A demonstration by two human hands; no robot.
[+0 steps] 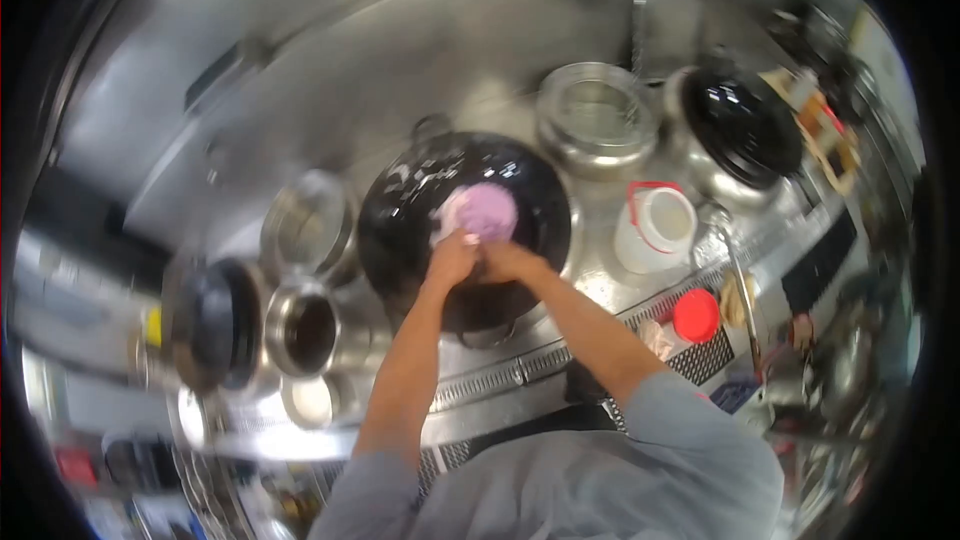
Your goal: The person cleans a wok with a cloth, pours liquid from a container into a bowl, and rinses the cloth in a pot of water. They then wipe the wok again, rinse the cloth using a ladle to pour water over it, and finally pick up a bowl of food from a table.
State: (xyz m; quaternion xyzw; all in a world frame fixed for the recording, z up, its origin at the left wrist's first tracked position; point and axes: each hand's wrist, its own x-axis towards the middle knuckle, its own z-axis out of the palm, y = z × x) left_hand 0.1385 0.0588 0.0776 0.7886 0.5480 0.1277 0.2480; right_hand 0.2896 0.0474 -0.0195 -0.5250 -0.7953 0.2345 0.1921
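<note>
A large black wok (400,240) with a loop handle at its far side sits on the steel counter. Over its middle is a soft-looking, round pinkish-purple thing (490,208), paler at its left edge; blur hides its exact kind. My left hand (454,258) is closed at its lower left edge, the thumb on top. Beside it, close to touching, my right hand (505,262) is curled at the lower edge of the same thing. The fingertips of my right hand are hidden.
Steel pots (597,118) stand behind the wok, one with a black lid (742,127). At right are a white tub (655,230) with a red handle and a red lid (696,315). Left of the wok stand more pots (303,330). A drain grate (480,385) runs along the front.
</note>
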